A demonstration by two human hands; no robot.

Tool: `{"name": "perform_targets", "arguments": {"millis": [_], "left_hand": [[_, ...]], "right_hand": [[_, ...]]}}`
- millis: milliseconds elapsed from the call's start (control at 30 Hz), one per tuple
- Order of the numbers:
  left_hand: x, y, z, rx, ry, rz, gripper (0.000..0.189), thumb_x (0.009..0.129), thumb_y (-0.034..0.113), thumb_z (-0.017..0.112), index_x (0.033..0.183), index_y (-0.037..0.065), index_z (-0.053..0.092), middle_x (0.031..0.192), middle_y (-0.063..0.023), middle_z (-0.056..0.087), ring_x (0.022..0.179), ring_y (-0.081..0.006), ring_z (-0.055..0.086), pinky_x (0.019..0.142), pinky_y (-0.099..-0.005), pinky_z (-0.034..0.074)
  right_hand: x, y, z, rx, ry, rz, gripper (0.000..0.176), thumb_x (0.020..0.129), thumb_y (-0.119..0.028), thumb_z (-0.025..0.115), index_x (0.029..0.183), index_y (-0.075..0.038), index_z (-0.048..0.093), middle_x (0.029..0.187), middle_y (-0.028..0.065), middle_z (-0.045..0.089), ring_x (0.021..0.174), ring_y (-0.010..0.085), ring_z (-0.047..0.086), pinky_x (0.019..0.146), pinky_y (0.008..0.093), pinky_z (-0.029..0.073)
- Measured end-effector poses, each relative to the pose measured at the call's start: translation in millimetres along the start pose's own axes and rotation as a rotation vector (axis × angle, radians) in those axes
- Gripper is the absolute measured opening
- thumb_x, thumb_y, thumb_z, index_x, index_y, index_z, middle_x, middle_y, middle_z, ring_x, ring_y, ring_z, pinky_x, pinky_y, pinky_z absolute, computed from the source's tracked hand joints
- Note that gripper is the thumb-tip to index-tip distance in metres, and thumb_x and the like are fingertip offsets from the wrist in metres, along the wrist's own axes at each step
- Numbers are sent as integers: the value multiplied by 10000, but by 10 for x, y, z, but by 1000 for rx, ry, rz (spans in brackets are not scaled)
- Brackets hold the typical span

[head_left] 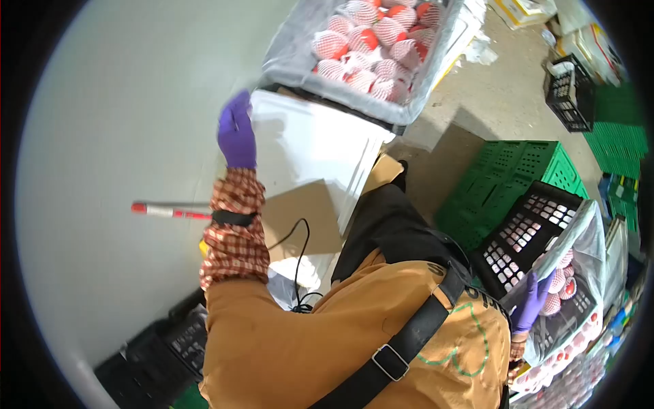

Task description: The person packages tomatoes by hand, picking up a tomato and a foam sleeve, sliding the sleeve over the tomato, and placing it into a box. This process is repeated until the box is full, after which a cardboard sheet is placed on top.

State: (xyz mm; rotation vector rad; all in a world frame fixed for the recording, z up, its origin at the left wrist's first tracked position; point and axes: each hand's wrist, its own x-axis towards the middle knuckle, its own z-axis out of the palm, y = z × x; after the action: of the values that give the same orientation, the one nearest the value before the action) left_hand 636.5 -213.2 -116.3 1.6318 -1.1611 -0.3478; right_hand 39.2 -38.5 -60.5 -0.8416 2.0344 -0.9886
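Note:
My left hand point(236, 133), in a purple glove, is raised with its fingers together on the near corner of a tall white box point(313, 146). A plaid sleeve cover runs down my left forearm, where a black band point(235, 218) carries a cable and a red-and-white stick point(170, 211) pointing left. My right hand point(531, 303), also gloved in purple, grips the clear plastic liner point(579, 238) of a black crate point(524, 232) at lower right. That crate holds red fruit in white foam nets point(562, 283).
Behind the white box stands a plastic-lined crate of netted red fruit point(375, 41). Green crates point(518, 170) and a black crate point(569, 92) sit on the concrete floor at right. Cardboard point(306, 215) leans by the box. A pale wall fills the left; black crates point(163, 347) lie lower left.

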Motion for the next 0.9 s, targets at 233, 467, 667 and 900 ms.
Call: {"name": "perform_targets", "arguments": {"millis": [233,467,667,900], "left_hand": [[-2718,-838,-1238,298,67,-491,256,922,97,522,1132,-24,606,1006,-84,648,924,-139,606,809,-259,487],[-4268,-1143,-1092,-412,175,-1418,377,916,385,572,1068,40,590,899,-107,618,710,-239,631,619,-343,536],[-4162,-1410,-520,-397,411,-1432,639,861,547,609,1182,-1,539,975,-157,592,810,-290,623,635,-399,556],[-3785,-1416,-311,133,371,-1624,720,781,516,709,1136,-95,569,1059,-167,679,930,-258,671,797,-371,542]], "right_hand": [[-128,468,-565,-277,-311,-361,559,967,-117,514,1467,-9,289,1470,157,361,1349,231,342,1110,333,246],[-374,522,-582,-319,-346,-450,482,1000,-167,475,1436,-6,350,1402,145,449,1272,231,451,1071,353,348],[-294,623,-533,-394,-284,-580,433,1000,-178,476,1376,30,424,1335,157,510,1219,223,487,1035,331,374],[-476,526,-461,-510,-132,-687,385,983,-189,510,1322,-7,510,1206,135,616,1091,201,580,952,314,441]]}}
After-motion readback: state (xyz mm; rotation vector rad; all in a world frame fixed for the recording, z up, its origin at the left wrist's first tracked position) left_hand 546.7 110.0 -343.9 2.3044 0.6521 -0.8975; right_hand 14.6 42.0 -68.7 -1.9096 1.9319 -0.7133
